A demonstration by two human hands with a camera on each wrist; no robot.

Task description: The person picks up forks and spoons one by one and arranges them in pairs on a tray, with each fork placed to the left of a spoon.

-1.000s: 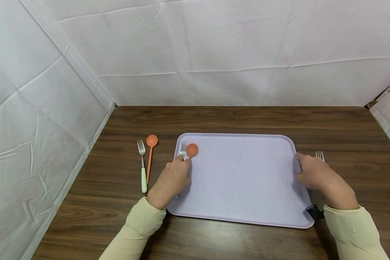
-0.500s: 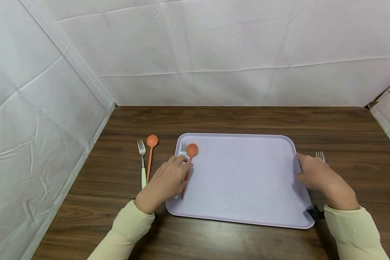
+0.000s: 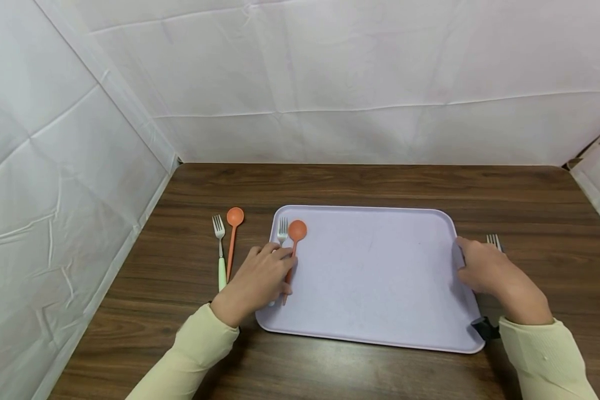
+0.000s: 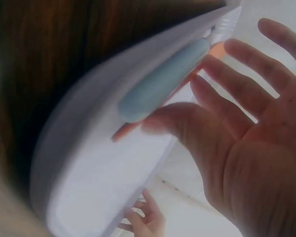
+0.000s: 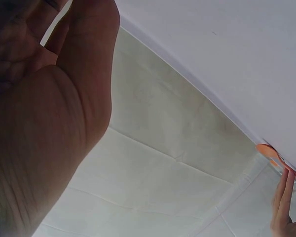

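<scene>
Apparently now aligning the orange spoon beside the fork on the left end of the tray, with left hand loosely spread over both and right hand at the opposite end, grip indeterminable; next, probably withdraw the left hand without disturbing either.

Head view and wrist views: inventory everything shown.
Table: 1, brown, underneath.
Tray: 1, pale purple, on table.
Blue fork: 1, blue-handled, on tray.
Tray spoon: 1, orange, beside it.
Green fork: 1, green-handled, left of tray.
Other spoon: 1, orange, beside green fork.
Third fork: 1, silver, right of tray.
Object: 1, black, tray's near right corner.
Sheeting: count unclear, white, behind, beside table.
Sleeves: 2, pale yellow, forearms.
Left hand: 1, over blue fork.
Right hand: 1, tray's right edge.
</scene>
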